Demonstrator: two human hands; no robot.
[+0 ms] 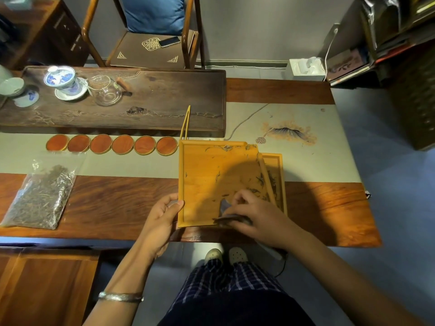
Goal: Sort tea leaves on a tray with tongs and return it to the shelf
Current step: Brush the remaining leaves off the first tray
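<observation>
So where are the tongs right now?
The tongs lie untouched on the table just beyond the yellow tray's far left corner, right of the row of round coasters.

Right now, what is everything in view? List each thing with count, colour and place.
tray: two, yellow, one overlapping the other, table centre
tea leaves: scattered, dark, on trays
tongs: one, yellow, beyond the trays
coasters: six, red-orange, in a row
bag of tea: one, clear, left
tea board: one, dark, far left
lidded cup: one, blue-white, on board
glass pitcher: one, clear, on board
phone: one, on chair
left hand: grips tray edge
right hand: holds a dark tool
</observation>
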